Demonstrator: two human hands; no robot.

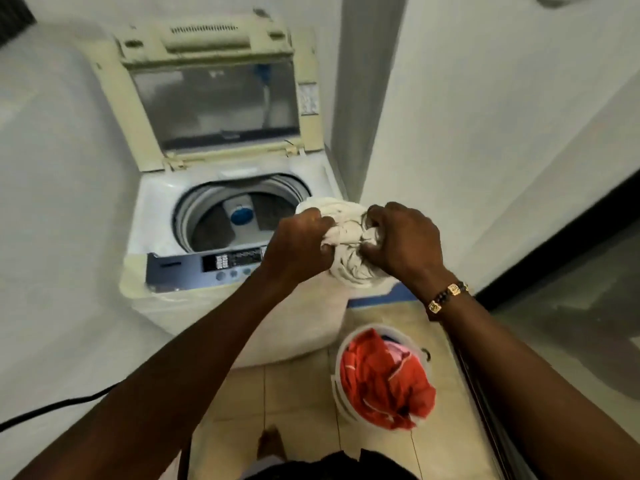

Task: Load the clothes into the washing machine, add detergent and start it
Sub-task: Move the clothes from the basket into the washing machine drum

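Note:
A top-loading washing machine (159,216) stands ahead with its lid (214,98) raised and its drum (228,220) showing no clothes. Both hands hold a bunched white cloth (346,237) above the machine's front right corner. My left hand (298,247) grips the cloth's left side and my right hand (405,240) grips its right side. On the floor to the right, a white bucket (341,389) holds red clothes (384,379) and something pink.
The blue control panel (207,265) runs along the machine's front edge. A white wall is at the left, a pillar and wall at the right, and a dark-framed glass door (571,306) at far right. A black cable (52,407) trails at lower left. The floor is tiled.

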